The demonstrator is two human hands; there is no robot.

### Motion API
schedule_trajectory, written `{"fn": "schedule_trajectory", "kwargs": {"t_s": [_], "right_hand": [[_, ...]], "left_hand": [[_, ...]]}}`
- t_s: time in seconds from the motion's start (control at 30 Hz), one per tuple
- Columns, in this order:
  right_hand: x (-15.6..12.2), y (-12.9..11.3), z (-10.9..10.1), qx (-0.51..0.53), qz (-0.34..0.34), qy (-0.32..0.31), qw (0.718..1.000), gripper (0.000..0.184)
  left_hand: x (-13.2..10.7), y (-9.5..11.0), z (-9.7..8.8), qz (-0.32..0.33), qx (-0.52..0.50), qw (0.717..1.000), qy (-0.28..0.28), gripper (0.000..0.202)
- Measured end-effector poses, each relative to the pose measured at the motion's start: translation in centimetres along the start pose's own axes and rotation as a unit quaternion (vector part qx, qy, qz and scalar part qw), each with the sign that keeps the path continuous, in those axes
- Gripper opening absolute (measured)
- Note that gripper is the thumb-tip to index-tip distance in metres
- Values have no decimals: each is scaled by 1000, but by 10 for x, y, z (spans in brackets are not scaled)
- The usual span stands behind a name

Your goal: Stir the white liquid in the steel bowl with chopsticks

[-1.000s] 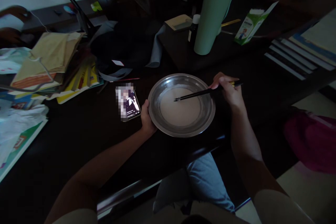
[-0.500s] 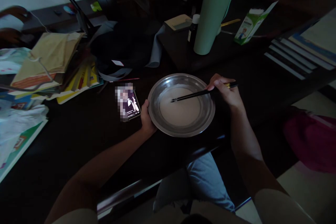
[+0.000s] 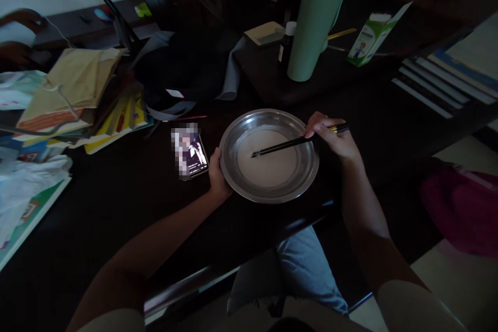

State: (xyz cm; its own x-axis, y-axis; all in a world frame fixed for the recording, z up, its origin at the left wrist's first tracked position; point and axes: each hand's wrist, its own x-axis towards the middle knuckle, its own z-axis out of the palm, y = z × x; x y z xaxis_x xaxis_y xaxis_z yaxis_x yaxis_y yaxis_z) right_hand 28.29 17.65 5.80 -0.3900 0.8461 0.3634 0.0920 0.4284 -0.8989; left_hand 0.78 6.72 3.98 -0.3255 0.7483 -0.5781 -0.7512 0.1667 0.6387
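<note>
A round metal bowl [image 3: 269, 196] sits on the dark table, with a pale, milky mixture [image 3: 272, 166] inside it. My left hand [image 3: 219, 174] grips the bowl's left rim, thumb on the near side and the other fingers hidden beneath. Closed around a pair of black chopsticks [image 3: 282, 146] with gold bands is my right hand [image 3: 330, 134], over the bowl's right rim. The chopstick tips dip into the mixture left of its middle. Just left of my left hand lies a lit phone [image 3: 196, 155], its screen partly blurred.
A tall green flask [image 3: 317, 26], a dark bottle [image 3: 286, 44] and a green-white box [image 3: 368, 41] stand behind the bowl. Books and papers [image 3: 70, 88] pile up at left; a book stack [image 3: 447, 75] lies at right. A black bag [image 3: 187, 67] rests behind the phone.
The chopstick tips have shifted slightly left and toward me in the mixture, my right hand moving a little with them. My left hand and the bowl stay in place.
</note>
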Motion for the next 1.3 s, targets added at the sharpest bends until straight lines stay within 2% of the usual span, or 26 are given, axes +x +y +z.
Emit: {"fn": "schedule_trajectory", "kwargs": {"t_s": [0.17,0.23,0.4,0.47,0.53,0.67,0.73,0.8,0.93,1.0,1.07,1.23,1.3], "right_hand": [[-1,7,-2,28,-10,102,994,45],[-2,8,-3,39,-22,96,994,47],[-3,2,-3,3,-16,0,1000,40],[-2,-1,-2,-11,-8,-11,1000,39],[-1,-2,-1,-14,-4,4,1000,39],[-1,1,-2,8,-5,87,996,44],[-2,2,-2,26,-14,103,994,49],[-3,2,-2,32,-15,74,997,50],[-2,-2,0,4,-3,-27,1000,43],[-1,-4,0,-7,-10,-37,999,41],[0,-3,1,-14,-15,-12,1000,40],[-1,3,-1,9,-4,100,995,48],[-2,4,-2,29,-15,106,994,50]], "left_hand": [[-2,2,3,-9,-8,1000,6,37],[-2,2,2,-13,-8,1000,-7,35],[0,1,-2,-17,4,1000,-16,35],[0,1,-2,-11,9,1000,-14,35],[-1,1,-1,-8,12,1000,-6,36],[0,2,0,-10,12,1000,-7,36],[1,2,0,-14,11,1000,-8,36],[0,3,1,-20,7,1000,-5,36],[-3,4,3,-29,-3,1000,2,39],[-4,4,3,-34,-4,999,4,42],[-3,4,3,-33,-9,999,-1,42],[0,3,1,-19,-17,1000,-12,35],[0,3,1,-25,-12,1000,-7,36]]}}
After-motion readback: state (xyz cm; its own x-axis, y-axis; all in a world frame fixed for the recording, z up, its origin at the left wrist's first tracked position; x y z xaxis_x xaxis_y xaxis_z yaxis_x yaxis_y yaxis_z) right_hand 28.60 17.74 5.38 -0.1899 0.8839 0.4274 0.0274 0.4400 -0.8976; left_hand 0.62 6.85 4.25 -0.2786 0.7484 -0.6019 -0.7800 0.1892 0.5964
